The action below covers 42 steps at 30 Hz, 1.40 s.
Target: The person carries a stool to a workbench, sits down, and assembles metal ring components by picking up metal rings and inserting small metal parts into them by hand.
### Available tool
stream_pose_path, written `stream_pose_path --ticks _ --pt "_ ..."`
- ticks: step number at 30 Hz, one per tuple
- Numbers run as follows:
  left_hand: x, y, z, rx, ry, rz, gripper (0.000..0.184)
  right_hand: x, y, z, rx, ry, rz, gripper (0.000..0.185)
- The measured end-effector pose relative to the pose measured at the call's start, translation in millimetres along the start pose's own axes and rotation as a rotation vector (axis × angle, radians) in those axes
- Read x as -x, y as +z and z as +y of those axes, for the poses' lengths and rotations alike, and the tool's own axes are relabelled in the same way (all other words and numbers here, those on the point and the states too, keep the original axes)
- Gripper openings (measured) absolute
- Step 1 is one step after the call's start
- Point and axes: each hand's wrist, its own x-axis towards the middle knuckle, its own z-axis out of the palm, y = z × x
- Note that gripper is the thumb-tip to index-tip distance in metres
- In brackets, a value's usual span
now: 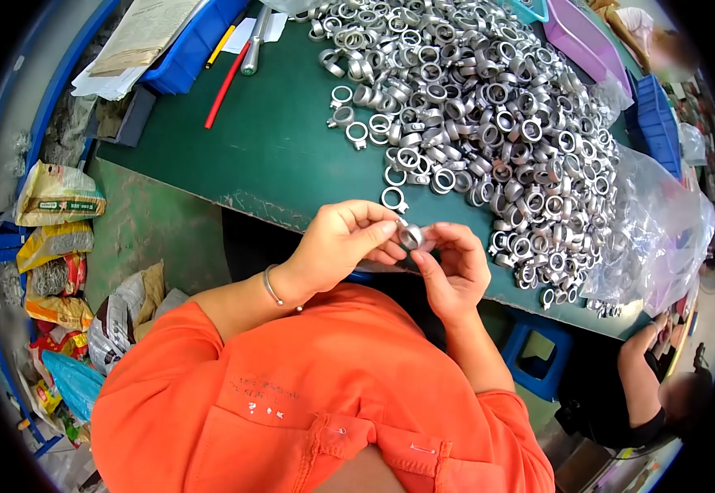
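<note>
Nearest, before the orange shirt point(316, 370), the left hand point(345, 242) pinches a metal ring point(411, 237) between thumb and curled fingers; the right hand point(454, 271), loosely curled, closes thumb and fingertips on its other side. A light rim grip, bore uncovered, should turn it best near the bench point(251, 164) edge, apart from the heaped rings point(472, 115) beyond.

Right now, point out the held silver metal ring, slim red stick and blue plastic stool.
Silver metal ring point(412, 236): head view, on its band.
Slim red stick point(227, 87): head view, mid-shaft.
Blue plastic stool point(537, 386): head view, lower rim.
</note>
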Motion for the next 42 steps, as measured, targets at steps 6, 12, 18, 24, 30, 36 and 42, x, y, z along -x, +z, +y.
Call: stream_pose_path --ticks 6,12,18,24,30,36,42 --pt "6.4 -6.1 5.0 0.337 -0.168 -0.091 0.028 -9.3 9.7 -22.5 0.559 -0.573 -0.232 0.024" --pt "9.3 -19.0 3.9 0.122 0.041 -0.001 0.010 -32.1 19.4 0.2 0.898 -0.345 -0.234 0.020" --pt "6.0 -19.7 1.3 -0.088 0.118 0.075 0.009 -28.2 12.0 -2.8 1.061 -0.255 -0.336 0.018" --pt "9.0 -14.3 3.4 -0.179 -0.009 0.012 0.011 -13.7 7.5 -3.9 0.490 -0.288 -0.255 0.019" --pt "10.9 -16.2 4.7 -0.191 0.033 -0.035 0.006 -6.1 9.0 4.8 0.369 -0.251 -0.233 0.022" --pt "12.8 -15.9 -0.8 -0.304 0.250 -0.088 0.004 -5.0 8.0 10.2 0.328 -0.211 -0.208 0.025" --pt "11.1 -16.4 -2.5 -0.493 0.458 -0.096 0.003 -2.6 7.4 12.7 0.292 -0.179 -0.195 0.027"
